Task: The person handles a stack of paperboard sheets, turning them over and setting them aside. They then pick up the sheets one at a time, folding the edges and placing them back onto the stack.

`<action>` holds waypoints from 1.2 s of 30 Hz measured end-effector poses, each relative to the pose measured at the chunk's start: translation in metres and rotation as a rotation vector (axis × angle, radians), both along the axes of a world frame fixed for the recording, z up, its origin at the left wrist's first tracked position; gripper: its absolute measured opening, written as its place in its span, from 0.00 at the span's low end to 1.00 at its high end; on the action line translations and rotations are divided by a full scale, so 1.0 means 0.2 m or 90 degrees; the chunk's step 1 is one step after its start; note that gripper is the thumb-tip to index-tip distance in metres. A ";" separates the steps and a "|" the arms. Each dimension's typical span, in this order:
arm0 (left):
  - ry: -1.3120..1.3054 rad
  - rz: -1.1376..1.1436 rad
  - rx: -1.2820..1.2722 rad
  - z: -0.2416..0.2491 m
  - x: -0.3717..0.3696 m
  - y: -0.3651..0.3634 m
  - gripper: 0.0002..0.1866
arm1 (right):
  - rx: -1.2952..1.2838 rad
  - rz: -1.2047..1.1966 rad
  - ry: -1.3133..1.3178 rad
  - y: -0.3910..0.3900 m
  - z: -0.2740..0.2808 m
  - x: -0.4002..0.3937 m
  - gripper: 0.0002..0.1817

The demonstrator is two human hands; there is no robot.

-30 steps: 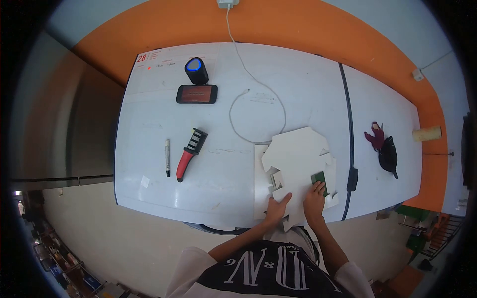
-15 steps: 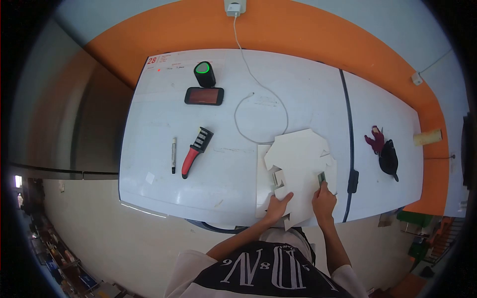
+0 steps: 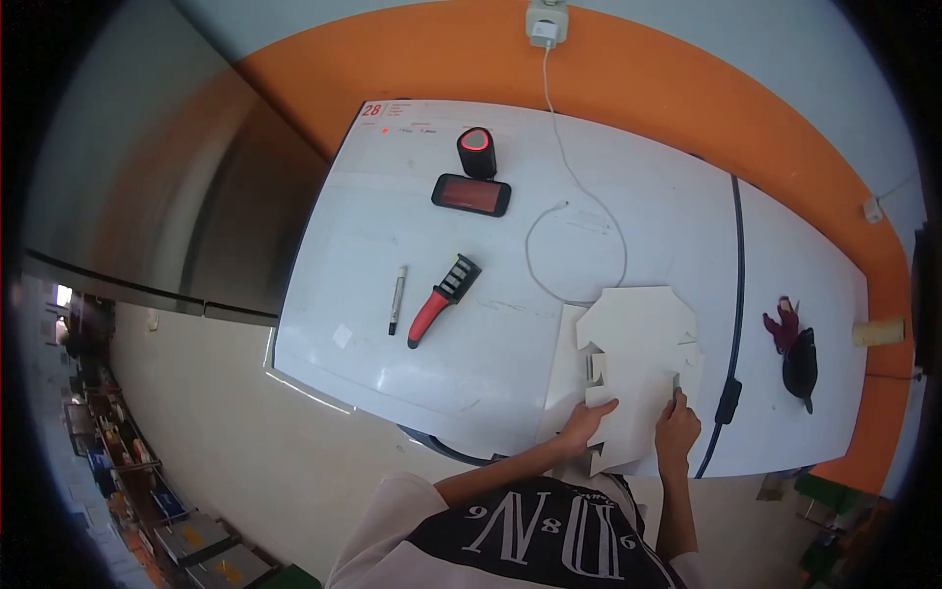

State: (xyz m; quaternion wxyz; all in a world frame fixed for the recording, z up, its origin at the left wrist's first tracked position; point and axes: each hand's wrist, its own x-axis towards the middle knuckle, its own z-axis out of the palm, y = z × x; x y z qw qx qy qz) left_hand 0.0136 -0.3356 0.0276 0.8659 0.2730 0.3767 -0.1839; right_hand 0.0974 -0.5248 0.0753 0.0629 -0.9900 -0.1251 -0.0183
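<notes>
White cut cardboard (image 3: pixel 636 344) with notches and flaps lies on the white table near its front edge, over another pale sheet (image 3: pixel 564 363). My left hand (image 3: pixel 586 429) rests on the cardboard's lower left edge, its thumb stretched out over the top and its fingers along the edge. In my right hand (image 3: pixel 677 428), closed at the cardboard's right part, is a small flat tool (image 3: pixel 674 384), its tip against the cardboard. The tool's exact kind is too small to tell.
A red-handled sharpener (image 3: pixel 442 300) and a marker (image 3: pixel 397 300) lie left. Behind them are a phone (image 3: pixel 471 194) and a black device (image 3: pixel 477 152) with a lit ring. A white cable (image 3: pixel 625 245) loops behind the cardboard. A black pouch (image 3: pixel 801 370) lies right.
The view has shifted and tilted. The cardboard has turned slightly on the table, with both hands still at it. The device's ring has gone from green to red.
</notes>
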 end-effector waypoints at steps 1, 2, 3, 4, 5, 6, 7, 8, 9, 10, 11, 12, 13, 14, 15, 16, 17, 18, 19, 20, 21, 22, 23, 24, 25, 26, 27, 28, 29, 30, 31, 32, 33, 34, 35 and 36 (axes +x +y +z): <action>-0.044 -0.023 0.032 0.02 0.00 0.00 0.26 | -0.010 0.005 0.005 -0.01 0.00 0.00 0.16; -0.044 -0.022 0.030 0.01 0.00 0.00 0.26 | -0.019 0.008 0.008 -0.01 0.00 0.01 0.15; -0.068 -0.033 0.080 -0.01 -0.01 -0.01 0.26 | -0.020 0.008 0.007 -0.01 0.00 0.01 0.15; -0.092 -0.044 0.129 -0.03 -0.01 -0.02 0.26 | -0.022 0.016 0.004 -0.02 0.00 0.01 0.15; -0.094 -0.044 0.127 -0.05 -0.02 -0.02 0.26 | -0.025 0.024 -0.001 -0.02 0.00 0.02 0.15; -0.088 -0.038 0.124 -0.06 -0.02 -0.01 0.25 | -0.027 0.025 -0.003 -0.02 0.01 0.03 0.15; -0.081 -0.031 0.120 -0.07 -0.02 -0.01 0.25 | -0.030 0.015 0.009 -0.02 0.01 0.03 0.14; -0.083 -0.029 0.118 -0.09 -0.02 -0.01 0.25 | -0.034 0.006 0.022 -0.01 0.02 0.03 0.13; -0.084 -0.047 0.175 -0.11 -0.02 -0.01 0.25 | -0.038 0.007 0.020 0.00 0.03 0.03 0.13; -0.086 -0.064 0.233 -0.12 -0.02 -0.01 0.25 | -0.042 0.003 0.026 0.01 0.05 0.04 0.12; -0.089 -0.062 0.231 -0.14 -0.02 -0.02 0.25 | -0.045 -0.001 0.032 0.02 0.07 0.05 0.12; -0.091 -0.066 0.260 -0.15 -0.03 -0.02 0.25 | -0.049 0.001 0.030 0.00 0.06 0.06 0.12; -0.094 -0.070 0.289 -0.15 -0.02 -0.03 0.26 | -0.047 0.005 0.037 -0.01 0.04 0.07 0.13; -0.096 -0.068 0.286 -0.16 -0.02 -0.03 0.26 | -0.044 0.009 0.045 -0.03 0.04 0.09 0.13; -0.098 -0.075 0.286 -0.13 -0.02 -0.02 0.26 | -0.047 0.009 0.044 -0.04 0.04 0.10 0.13; -0.100 -0.082 0.287 -0.11 -0.02 -0.01 0.27 | -0.038 0.001 0.059 -0.05 0.05 0.11 0.13; -0.101 -0.081 0.285 -0.11 -0.02 -0.01 0.27 | -0.029 -0.008 0.075 -0.05 0.05 0.13 0.13; -0.113 -0.077 0.295 -0.13 -0.03 -0.02 0.27 | -0.031 -0.007 0.073 -0.05 0.06 0.14 0.13; -0.125 -0.073 0.305 -0.14 -0.03 -0.02 0.27 | -0.006 -0.016 0.082 -0.05 0.08 0.15 0.12; -0.127 -0.073 0.304 -0.16 -0.03 -0.03 0.27 | 0.019 -0.025 0.089 -0.04 0.09 0.17 0.11; -0.096 -0.081 0.317 -0.16 -0.02 -0.03 0.28 | 0.019 -0.026 0.088 -0.06 0.08 0.18 0.11; -0.064 -0.090 0.330 -0.16 -0.02 -0.03 0.28 | 0.048 -0.025 0.062 -0.07 0.05 0.19 0.12; -0.067 -0.091 0.331 -0.16 -0.02 -0.03 0.28 | 0.076 -0.024 0.035 -0.08 0.03 0.20 0.12; -0.085 -0.081 0.311 -0.09 -0.02 0.00 0.28 | 0.078 -0.025 0.032 -0.09 0.01 0.21 0.12; -0.102 -0.073 0.289 -0.03 -0.02 0.02 0.28 | 0.097 -0.033 0.037 -0.10 0.01 0.21 0.13; -0.103 -0.076 0.290 0.03 -0.01 0.03 0.28 | 0.117 -0.042 0.041 -0.12 -0.01 0.21 0.13; -0.091 -0.086 0.298 0.08 -0.01 0.05 0.28 | 0.119 -0.044 0.039 -0.14 -0.04 0.21 0.13; -0.077 -0.096 0.307 0.11 0.00 0.06 0.28 | 0.177 -0.059 0.045 -0.15 -0.09 0.21 0.14; -0.077 -0.097 0.309 0.08 0.00 0.05 0.28 | 0.236 -0.073 0.050 -0.18 -0.13 0.22 0.16; -0.100 -0.081 0.301 0.02 -0.01 0.03 0.28 | 0.238 -0.074 0.050 -0.17 -0.12 0.22 0.16; -0.123 -0.064 0.292 -0.03 -0.02 0.01 0.28 | 0.256 -0.089 0.076 -0.16 -0.11 0.21 0.17; -0.123 -0.064 0.294 -0.08 -0.02 0.00 0.28 | 0.274 -0.104 0.102 -0.16 -0.10 0.22 0.19; -0.106 -0.062 0.300 -0.12 -0.02 -0.02 0.28 | 0.277 -0.105 0.101 -0.17 -0.10 0.23 0.19; -0.090 -0.060 0.306 -0.11 -0.02 -0.01 0.28 | 0.275 -0.106 0.137 -0.19 -0.11 0.23 0.21; -0.092 -0.060 0.310 -0.10 -0.01 -0.01 0.28 | 0.274 -0.107 0.171 -0.20 -0.11 0.25 0.22; -0.092 -0.052 0.309 -0.02 0.00 0.00 0.29 | 0.277 -0.106 0.169 -0.21 -0.10 0.26 0.22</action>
